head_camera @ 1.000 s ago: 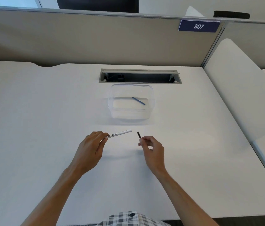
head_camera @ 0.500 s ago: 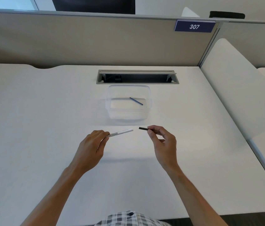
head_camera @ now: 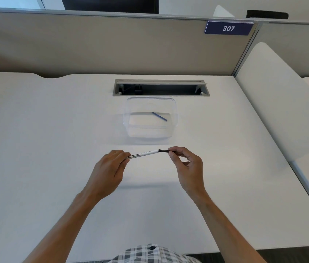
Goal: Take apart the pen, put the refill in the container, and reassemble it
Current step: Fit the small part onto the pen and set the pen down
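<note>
My left hand (head_camera: 110,171) grips the white pen barrel (head_camera: 146,153) with black print, held above the desk and pointing right. My right hand (head_camera: 188,168) pinches a small black end piece (head_camera: 163,151) between thumb and fingers, and that piece meets the barrel's right end. Beyond the hands stands a clear plastic container (head_camera: 131,130), and a thin blue refill (head_camera: 159,116) lies slanted on its floor.
The white desk (head_camera: 36,139) has an open grey cable slot (head_camera: 161,87) just behind the container. A beige partition with a blue "307" sign (head_camera: 228,28) closes the back. A white divider panel (head_camera: 283,111) rises along the right side.
My right hand turned the black piece from upright to level and carried it left until it met the end of the barrel. My left hand stayed nearly where it was.
</note>
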{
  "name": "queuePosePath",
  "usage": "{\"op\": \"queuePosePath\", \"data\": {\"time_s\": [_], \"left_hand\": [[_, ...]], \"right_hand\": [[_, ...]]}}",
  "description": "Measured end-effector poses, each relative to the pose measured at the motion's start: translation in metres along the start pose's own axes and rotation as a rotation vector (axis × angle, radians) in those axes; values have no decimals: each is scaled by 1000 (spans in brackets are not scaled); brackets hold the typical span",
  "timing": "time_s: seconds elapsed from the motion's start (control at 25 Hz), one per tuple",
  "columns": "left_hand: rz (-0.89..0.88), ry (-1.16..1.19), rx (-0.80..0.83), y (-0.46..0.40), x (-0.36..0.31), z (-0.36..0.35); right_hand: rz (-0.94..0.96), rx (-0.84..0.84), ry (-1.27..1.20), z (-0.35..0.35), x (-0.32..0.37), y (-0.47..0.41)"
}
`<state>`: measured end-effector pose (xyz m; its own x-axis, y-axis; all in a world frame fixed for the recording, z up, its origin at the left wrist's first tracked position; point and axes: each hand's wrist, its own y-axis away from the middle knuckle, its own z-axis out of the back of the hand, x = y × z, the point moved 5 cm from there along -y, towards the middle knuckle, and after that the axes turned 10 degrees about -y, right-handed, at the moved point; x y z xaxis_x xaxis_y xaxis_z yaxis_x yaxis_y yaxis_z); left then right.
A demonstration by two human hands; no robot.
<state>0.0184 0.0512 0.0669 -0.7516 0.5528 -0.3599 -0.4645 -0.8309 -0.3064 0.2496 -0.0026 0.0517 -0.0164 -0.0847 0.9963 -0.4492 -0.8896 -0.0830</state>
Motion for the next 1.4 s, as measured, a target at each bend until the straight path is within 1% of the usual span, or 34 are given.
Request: {"op": "queuePosePath", "data": {"time_s": [0.48, 0.56, 0.72, 0.8, 1.12, 1.4], "left_hand": [[-16, -14, -11, -2, -2, 0], [-22, -15, -23, -2, -2, 1], [-60, -41, 0, -3, 2, -1], [-76, -50, 5, -4, 2, -2], [-101, -28, -20, -5, -3, 1], [-122, -27, -27, -5, -9, 3]], "right_hand": [[-12, 36, 18, 1, -2, 0], [-6, 66, 50, 3, 0, -2], [0, 190, 90, 3, 3, -6], [16, 211, 110, 3, 4, -7], [-72, 191, -15, -2, 1, -6], [-55, 175, 148, -4, 1, -6]]}}
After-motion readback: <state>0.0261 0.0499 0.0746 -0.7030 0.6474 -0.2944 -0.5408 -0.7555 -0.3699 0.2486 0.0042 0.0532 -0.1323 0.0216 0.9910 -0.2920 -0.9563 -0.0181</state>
